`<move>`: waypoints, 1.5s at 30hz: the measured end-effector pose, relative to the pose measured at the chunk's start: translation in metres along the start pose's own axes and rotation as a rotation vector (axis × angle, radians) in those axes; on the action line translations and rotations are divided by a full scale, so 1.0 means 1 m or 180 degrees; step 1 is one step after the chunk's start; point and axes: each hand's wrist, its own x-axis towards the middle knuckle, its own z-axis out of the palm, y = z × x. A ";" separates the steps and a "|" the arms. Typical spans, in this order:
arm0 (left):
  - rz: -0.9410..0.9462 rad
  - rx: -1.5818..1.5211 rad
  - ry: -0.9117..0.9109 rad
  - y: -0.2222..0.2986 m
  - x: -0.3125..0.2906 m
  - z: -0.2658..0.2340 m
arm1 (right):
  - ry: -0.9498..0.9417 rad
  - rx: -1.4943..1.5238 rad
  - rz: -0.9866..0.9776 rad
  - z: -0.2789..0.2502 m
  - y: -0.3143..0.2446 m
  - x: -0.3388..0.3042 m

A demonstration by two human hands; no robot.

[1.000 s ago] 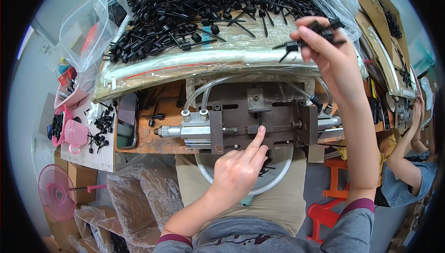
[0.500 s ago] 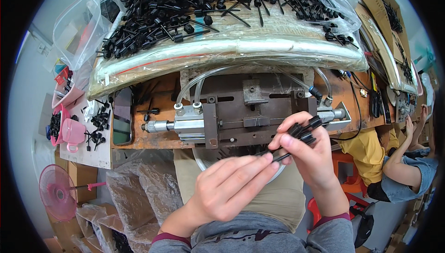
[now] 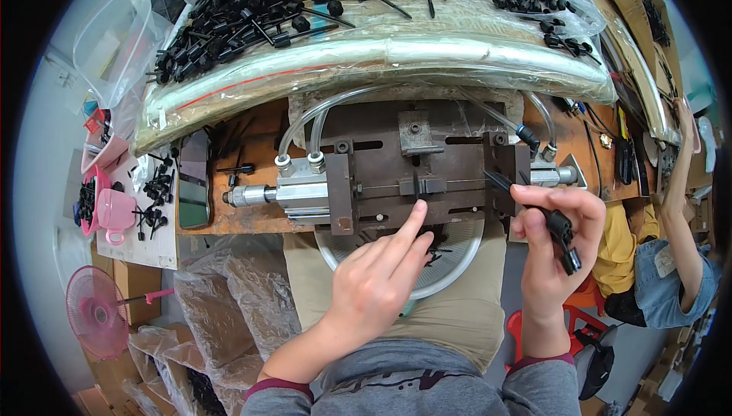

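My right hand (image 3: pixel 560 244) is closed around a few black plastic stemmed parts (image 3: pixel 559 227) with thick ribbed heads. Their thin stems point left toward the machine's right bracket (image 3: pixel 499 179). My left hand (image 3: pixel 381 286) holds nothing. Its index finger reaches out to the front of a small clamping block (image 3: pixel 435 186) at the middle of the dark metal fixture (image 3: pixel 381 202). A thin black piece (image 3: pixel 417 182) stands in the gap at that block; whether my fingertip touches it I cannot tell.
Air cylinders (image 3: pixel 301 196) with clear hoses flank the fixture. Beneath it a white-rimmed basin (image 3: pixel 457 271) rests at my lap. Behind, a plastic-wrapped board (image 3: pixel 366 65) bears a heap of black parts (image 3: pixel 252 12). A phone-like slab (image 3: pixel 195 183) lies left; a co-worker's arm (image 3: pixel 682 195) is right.
My hands have parted. The left has moved to the clamping block, where a thin black piece now stands; the right has moved rightward with the black parts. The co-worker's arm has shifted.
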 end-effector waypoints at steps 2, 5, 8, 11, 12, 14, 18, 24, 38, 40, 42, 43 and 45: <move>0.0034 0.0220 -0.0085 0.000 0.003 0.004 | -0.0060 -0.0309 -0.0164 0.000 0.001 -0.003; 0.0039 0.0363 -0.0148 -0.001 0.011 0.005 | -0.0150 -0.0720 -0.0458 0.001 0.004 -0.006; 0.0026 0.0366 -0.0133 -0.005 0.016 0.004 | -0.0208 -0.1073 -0.0595 0.000 0.004 -0.012; -0.0021 0.0383 -0.0164 -0.003 0.017 0.003 | -0.0420 -0.1617 -0.0974 0.002 0.004 -0.010; -0.0033 0.0372 -0.0148 -0.003 0.016 0.004 | -0.0379 -0.1649 -0.1037 0.004 0.006 -0.012; -0.0074 0.0285 -0.0134 -0.002 0.017 0.003 | -0.0488 -0.1787 -0.1094 0.006 0.006 -0.013; -0.0231 -0.1084 0.0230 0.004 0.014 -0.001 | -0.0773 -0.1965 -0.1197 0.012 0.012 -0.020; -0.0212 -0.1884 0.0371 0.010 0.012 -0.013 | -0.1045 -0.1730 -0.1217 0.027 0.016 -0.026; 0.0089 0.0441 -0.0321 0.003 0.011 -0.001 | -0.0429 -0.1634 -0.1164 0.011 0.021 -0.030; 0.0110 0.0607 -0.0310 0.003 0.017 -0.002 | -0.0425 -0.1679 -0.1161 0.010 0.020 -0.028; 0.0101 0.0480 -0.0246 -0.001 0.019 -0.001 | -0.0411 -0.1696 -0.1124 0.011 0.022 -0.028; 0.0096 0.0418 -0.0214 -0.002 0.019 -0.001 | -0.0404 -0.1704 -0.1106 0.012 0.023 -0.028; 0.0064 0.0429 -0.0238 -0.002 0.018 -0.001 | -0.0392 -0.1658 -0.1083 0.013 0.025 -0.029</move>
